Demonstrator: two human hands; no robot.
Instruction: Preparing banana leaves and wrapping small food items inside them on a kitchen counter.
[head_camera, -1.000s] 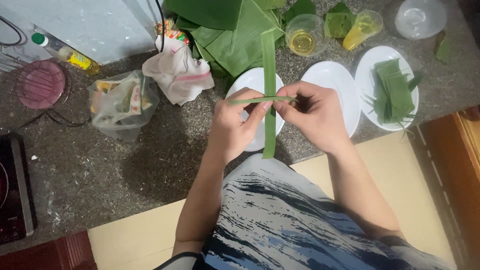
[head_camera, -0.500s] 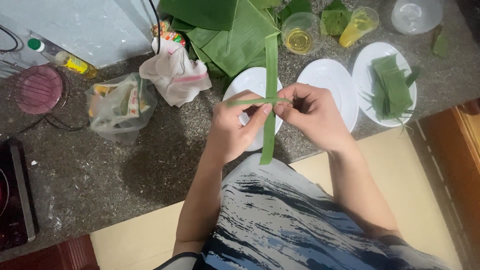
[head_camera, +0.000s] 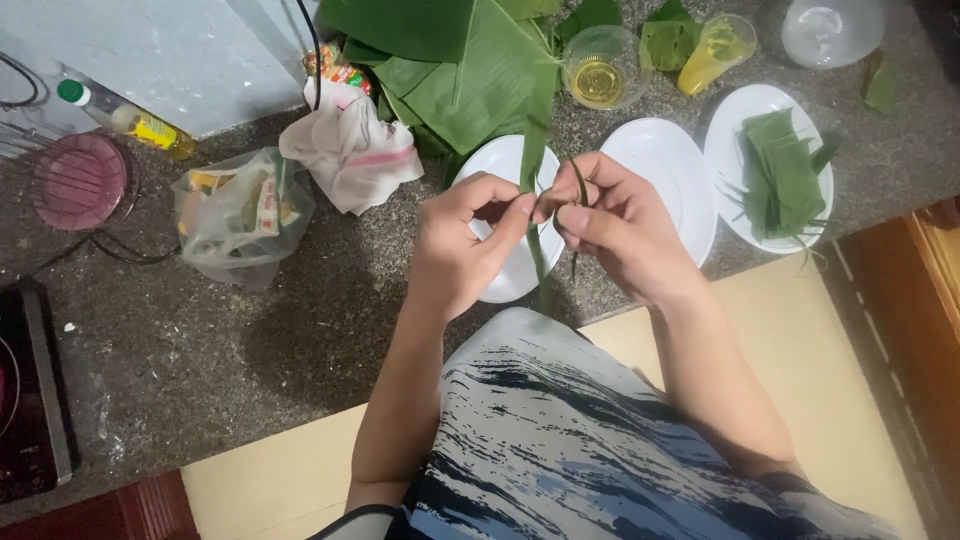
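Head view, steeply down, close.

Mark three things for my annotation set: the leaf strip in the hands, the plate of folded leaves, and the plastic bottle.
leaf strip (head_camera: 533, 150), head view, on the strip above the fingers
plate of folded leaves (head_camera: 728, 150), head view, bare left rim
plastic bottle (head_camera: 130, 120), head view, mid-body

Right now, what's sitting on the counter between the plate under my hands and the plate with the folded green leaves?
In the head view, one bare white plate lies between the plate under the hands and the plate of folded leaves.
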